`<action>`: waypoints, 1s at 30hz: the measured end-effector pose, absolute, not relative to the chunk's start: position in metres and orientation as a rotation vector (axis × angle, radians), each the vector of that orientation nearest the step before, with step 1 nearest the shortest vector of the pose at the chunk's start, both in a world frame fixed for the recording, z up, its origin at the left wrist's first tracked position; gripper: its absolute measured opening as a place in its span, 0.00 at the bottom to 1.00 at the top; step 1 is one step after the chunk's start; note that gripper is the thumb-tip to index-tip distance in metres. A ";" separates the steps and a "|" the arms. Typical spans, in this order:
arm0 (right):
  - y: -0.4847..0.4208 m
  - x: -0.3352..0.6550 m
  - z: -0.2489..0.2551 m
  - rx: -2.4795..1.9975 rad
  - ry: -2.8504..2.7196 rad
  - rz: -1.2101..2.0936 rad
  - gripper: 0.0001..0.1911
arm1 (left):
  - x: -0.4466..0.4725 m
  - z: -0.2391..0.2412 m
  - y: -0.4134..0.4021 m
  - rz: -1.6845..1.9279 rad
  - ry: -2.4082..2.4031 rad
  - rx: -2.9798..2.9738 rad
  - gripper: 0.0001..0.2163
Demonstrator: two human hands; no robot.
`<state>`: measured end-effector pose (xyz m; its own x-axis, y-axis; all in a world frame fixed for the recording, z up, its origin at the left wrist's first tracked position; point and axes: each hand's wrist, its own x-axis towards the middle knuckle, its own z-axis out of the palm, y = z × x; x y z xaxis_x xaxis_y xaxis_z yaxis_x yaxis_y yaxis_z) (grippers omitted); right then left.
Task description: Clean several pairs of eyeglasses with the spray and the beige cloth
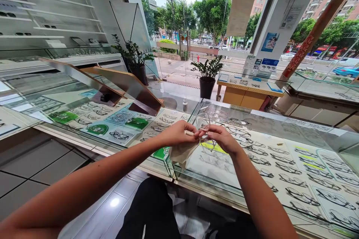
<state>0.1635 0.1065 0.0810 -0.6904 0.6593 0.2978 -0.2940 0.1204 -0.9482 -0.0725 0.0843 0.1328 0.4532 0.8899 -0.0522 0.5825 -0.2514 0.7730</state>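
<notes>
Above the glass counter, my left hand (182,133) is closed with a beige cloth (182,153) hanging below its fingers. A pair of thin clear eyeglasses (203,120) is between my two hands, one lens standing up above the fingertips. My right hand (223,139) pinches the eyeglasses, and its fingertips meet those of the left. Exactly which part of the frame each finger touches is too small to make out.
Under the glass counter top (193,110) lie rows of eyeglasses (297,181). Two tilted mirrors (126,84) stand on the counter at left. A small white bottle (185,104) is beyond my hands. Potted plants (206,86) stand by the glass front.
</notes>
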 end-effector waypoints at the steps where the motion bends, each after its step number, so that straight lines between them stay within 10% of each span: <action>1: 0.107 0.163 0.080 -0.371 -1.674 1.655 0.15 | -0.072 0.133 0.085 0.525 1.228 1.923 0.14; 30: 0.106 0.163 0.089 -0.370 -1.438 1.660 0.16 | -0.068 0.131 0.087 0.680 1.157 1.517 0.19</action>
